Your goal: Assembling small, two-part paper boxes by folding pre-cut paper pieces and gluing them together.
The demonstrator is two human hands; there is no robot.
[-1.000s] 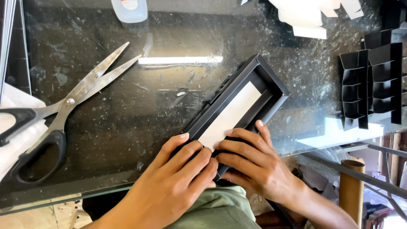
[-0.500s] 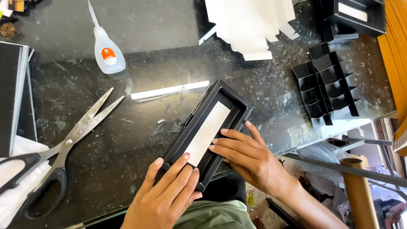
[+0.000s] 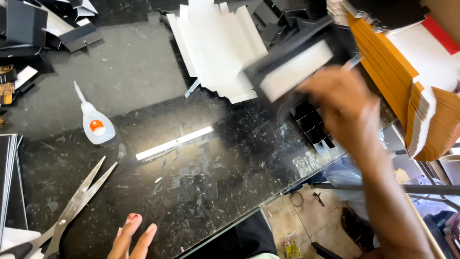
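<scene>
My right hand [image 3: 342,103] holds a long black box with a white inside [image 3: 293,64], lifted off the glass table and blurred with motion, at the upper right above a fan of white card sheets [image 3: 215,48]. My left hand [image 3: 132,240] rests at the bottom edge of the view, fingers apart, holding nothing, just right of the large scissors [image 3: 72,211]. A small glue bottle with an orange label [image 3: 96,124] lies on the glass to the left.
The dark glass table [image 3: 206,168] ends at a front edge on the right. Black card dividers [image 3: 314,129] sit under the lifted box. Orange-brown flat sheets [image 3: 407,91] stack at right. Black card pieces [image 3: 43,24] lie at top left, black sheets [image 3: 9,182] at left.
My right hand has lifted the black box off the table and swung it up to the right. My left hand has let go and dropped back to the near edge.
</scene>
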